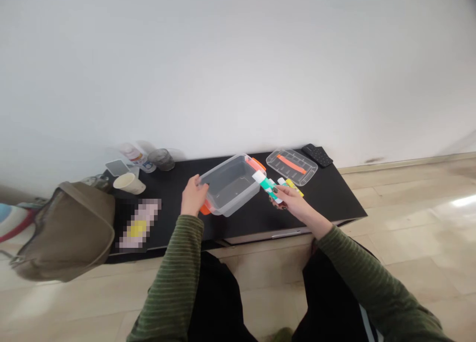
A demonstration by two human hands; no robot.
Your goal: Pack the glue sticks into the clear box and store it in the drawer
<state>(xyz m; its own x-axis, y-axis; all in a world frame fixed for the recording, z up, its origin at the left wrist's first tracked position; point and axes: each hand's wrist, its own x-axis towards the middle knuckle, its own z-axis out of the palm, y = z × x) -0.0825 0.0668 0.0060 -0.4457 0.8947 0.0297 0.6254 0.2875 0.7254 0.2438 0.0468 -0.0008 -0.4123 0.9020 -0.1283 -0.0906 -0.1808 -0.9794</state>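
My left hand (194,197) grips the left end of a clear plastic container (238,201), with the thumb over its rim near an orange clip. The container is uncovered, with nothing visible inside. My right hand (292,201) is closed on a teal and white tube (266,182) that looks like a glue stick, its white end pointing at the container's right side. Beside those fingers show more white-ended tubes (281,181) and a yellow one (293,186); whether they are held or lie on the table is partly hidden. A clear lid (274,162) with an orange handle lies behind my right hand.
The black table (238,235) stands against a white wall. On its left are a paper cup (130,183), a dark glass (162,159), a spray can (134,156), a blurred-out flat item (139,228) and a brown bag (76,228). A black keypad-like object (317,154) lies back right.
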